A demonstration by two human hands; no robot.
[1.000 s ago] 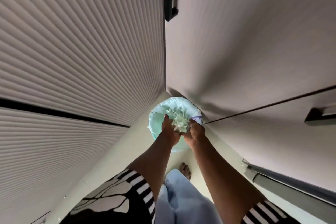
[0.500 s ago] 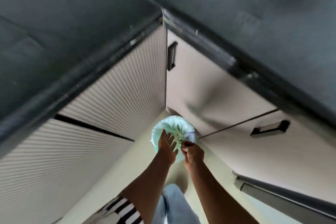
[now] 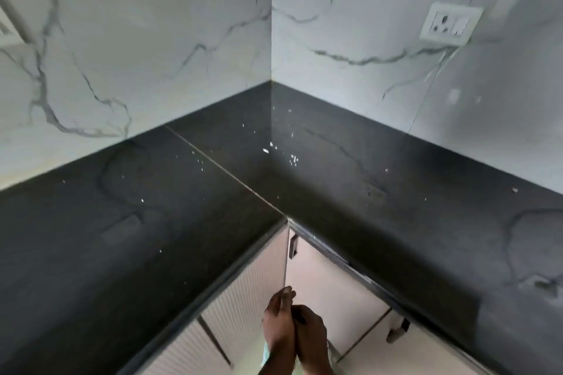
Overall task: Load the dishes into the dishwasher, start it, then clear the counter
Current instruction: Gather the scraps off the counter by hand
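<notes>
Counter-clearing step: the left hand [image 3: 277,321], fingers straight, lies against the right hand [image 3: 312,333], whose state I cannot tell; next, the white crumbs [image 3: 294,159] on the black counter [image 3: 122,253] probably need gathering

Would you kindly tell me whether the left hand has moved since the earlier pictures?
Yes. The left hand has risen from the bin, up along the cabinet seam towards the black handle.

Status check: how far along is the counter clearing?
Done: no dishes on the visible counter. In hand: left hand and right hand touch each other below its edge, above a sliver of green plastic. Left: white crumbs scattered near the corner. Dishwasher out of view.
</notes>
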